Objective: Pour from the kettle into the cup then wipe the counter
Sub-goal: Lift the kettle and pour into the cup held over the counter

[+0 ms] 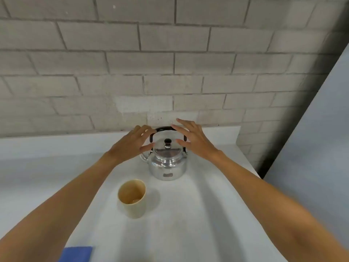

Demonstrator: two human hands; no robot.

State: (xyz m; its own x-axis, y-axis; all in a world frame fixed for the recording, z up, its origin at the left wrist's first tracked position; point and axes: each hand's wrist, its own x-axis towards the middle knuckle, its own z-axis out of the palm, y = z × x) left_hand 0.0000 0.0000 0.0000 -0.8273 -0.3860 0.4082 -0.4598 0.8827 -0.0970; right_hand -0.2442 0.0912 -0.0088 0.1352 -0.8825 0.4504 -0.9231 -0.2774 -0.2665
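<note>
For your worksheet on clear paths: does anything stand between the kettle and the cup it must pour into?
Nothing visible does. The kettle stands behind the cup, with only bare counter between them. Both hands, left and right, hover open beside the kettle's handle.

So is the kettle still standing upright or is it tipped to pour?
Upright. The kettle sits flat on the counter, lid on top, handle arched above, spout away from the cup.

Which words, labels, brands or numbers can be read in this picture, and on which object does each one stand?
None can be read.
Kettle: a small plate on its front, too blurred to read.
Cup: no text visible.
Blue cloth: no text visible.
</note>
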